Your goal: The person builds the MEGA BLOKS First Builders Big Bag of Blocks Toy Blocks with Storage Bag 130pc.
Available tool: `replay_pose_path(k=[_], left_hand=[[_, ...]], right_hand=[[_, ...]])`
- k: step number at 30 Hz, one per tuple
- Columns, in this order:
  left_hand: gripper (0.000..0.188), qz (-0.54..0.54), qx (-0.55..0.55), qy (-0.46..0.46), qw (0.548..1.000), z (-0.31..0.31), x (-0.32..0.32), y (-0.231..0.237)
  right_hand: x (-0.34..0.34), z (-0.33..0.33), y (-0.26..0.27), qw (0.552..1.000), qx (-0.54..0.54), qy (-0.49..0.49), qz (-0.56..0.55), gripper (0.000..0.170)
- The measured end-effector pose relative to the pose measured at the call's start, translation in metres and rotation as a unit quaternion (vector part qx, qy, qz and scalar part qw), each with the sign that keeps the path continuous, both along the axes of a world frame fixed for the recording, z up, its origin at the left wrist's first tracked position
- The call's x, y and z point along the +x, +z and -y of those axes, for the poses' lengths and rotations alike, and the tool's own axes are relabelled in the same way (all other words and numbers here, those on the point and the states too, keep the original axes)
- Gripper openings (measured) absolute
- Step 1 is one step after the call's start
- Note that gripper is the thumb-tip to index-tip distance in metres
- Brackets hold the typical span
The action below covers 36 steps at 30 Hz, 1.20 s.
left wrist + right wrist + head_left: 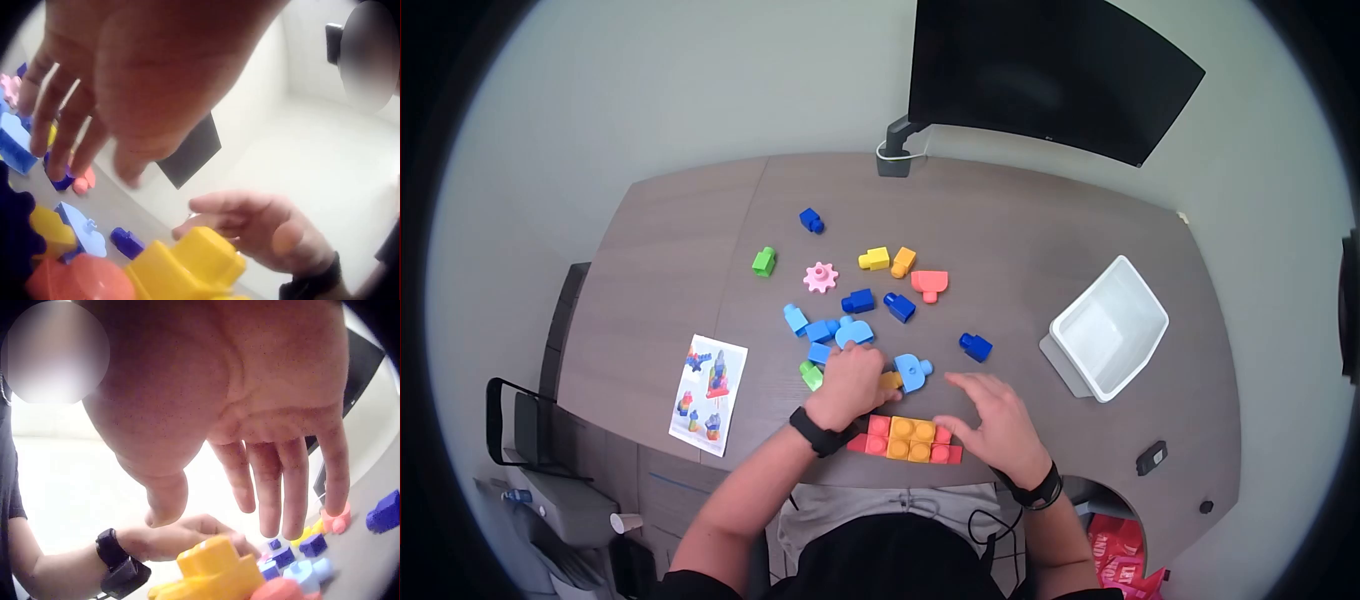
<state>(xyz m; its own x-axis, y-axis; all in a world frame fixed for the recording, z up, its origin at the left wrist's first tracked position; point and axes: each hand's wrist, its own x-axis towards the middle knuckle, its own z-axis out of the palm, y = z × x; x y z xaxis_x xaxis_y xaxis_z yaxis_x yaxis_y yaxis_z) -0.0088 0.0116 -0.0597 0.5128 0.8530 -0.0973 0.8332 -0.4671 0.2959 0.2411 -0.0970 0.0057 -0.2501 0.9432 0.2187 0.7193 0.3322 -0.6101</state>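
A row of joined building blocks lies near the table's front edge, with yellow-orange blocks in the middle and red blocks at both ends. My left hand hovers over the loose blocks left of and behind this row, its fingers extended with nothing between them in the left wrist view. Under that hand sits a dark blue toothed piece, hidden in the head view. My right hand is beside the row's right end, fingers spread and holding nothing. A light blue rounded block lies between the hands.
Several loose blocks are spread behind the hands, among them a pink gear and a red rounded block. A picture sheet lies at left. A white bin stands at right, and a monitor hangs behind.
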Motion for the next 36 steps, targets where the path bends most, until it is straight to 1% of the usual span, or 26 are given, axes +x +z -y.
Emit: replay_pose_path(k=[3,5,6,9,11,12,13,15,18,21,23,24,27,29,30,31,32,34,36], left_hand=[[0.041,-0.071,0.010,-0.032,0.997,-0.007,0.008,-0.015],[0.042,-0.011,0.027,-0.015,0.999,-0.007,0.003,-0.005],[0.042,0.019,0.032,-0.006,0.999,-0.004,-0.003,0.000],[0.043,0.175,0.038,0.035,0.983,0.007,-0.027,0.025],[0.043,0.270,-0.004,0.068,0.961,0.020,-0.041,0.040],[0.043,0.316,-0.025,0.084,0.945,0.027,-0.048,0.046],[0.043,0.331,-0.032,0.096,0.938,0.034,-0.054,0.050],[0.044,0.364,-0.046,0.120,0.922,0.051,-0.066,0.055],[0.048,0.348,-0.029,0.137,0.927,0.069,-0.081,0.060],[0.049,0.340,-0.029,0.143,0.929,0.079,-0.092,0.058],[0.049,0.352,-0.026,0.153,0.923,0.082,-0.094,0.058],[0.050,0.358,-0.025,0.155,0.920,0.083,-0.093,0.057],[0.047,0.364,-0.017,0.145,0.920,0.086,-0.086,0.060],[0.048,0.375,-0.030,0.126,0.918,0.086,-0.079,0.058],[0.048,0.379,-0.037,0.119,0.917,0.087,-0.076,0.057],[0.047,0.386,-0.049,0.110,0.915,0.088,-0.072,0.056],[0.046,0.392,-0.060,0.104,0.912,0.090,-0.068,0.055],[0.046,0.395,-0.080,0.087,0.911,0.088,-0.065,0.050],[0.048,0.391,-0.103,0.061,0.912,0.085,-0.061,0.038]], right_hand=[[0.007,-0.010,0.003,1.000,-0.002,-0.016,0.026,0.055],[0.008,-0.018,0.000,0.999,0.012,-0.020,0.027,0.052],[0.007,-0.024,-0.002,0.999,0.001,-0.023,0.037,0.051],[0.003,-0.060,-0.005,0.997,-0.018,-0.023,0.075,0.048],[-0.009,-0.100,-0.010,0.994,-0.011,-0.016,0.107,0.046],[-0.014,-0.126,-0.020,0.992,-0.010,-0.006,0.129,0.046],[-0.019,-0.155,-0.032,0.988,-0.006,0.004,0.153,0.045],[-0.034,-0.203,-0.047,0.971,0.040,-0.001,0.237,0.034],[-0.048,-0.255,-0.079,0.944,0.095,-0.004,0.315,0.031],[-0.055,-0.283,-0.109,0.908,0.084,-0.014,0.409,0.029],[-0.056,-0.290,-0.126,0.903,0.078,-0.006,0.421,0.029],[-0.055,-0.290,-0.129,0.900,0.075,-0.005,0.428,0.029],[-0.047,-0.279,-0.099,0.850,0.126,0.064,0.507,0.030],[-0.043,-0.245,-0.061,0.913,0.143,0.017,0.381,0.032],[-0.043,-0.222,-0.040,0.937,0.152,-0.004,0.313,0.034],[-0.040,-0.196,-0.019,0.969,0.079,-0.034,0.230,0.038],[-0.033,-0.167,-0.001,0.988,0.005,-0.061,0.143,0.042],[-0.008,-0.106,0.012,0.997,-0.041,-0.039,0.057,0.044],[0.015,-0.053,0.028,0.988,-0.143,0.024,0.050,0.043]])
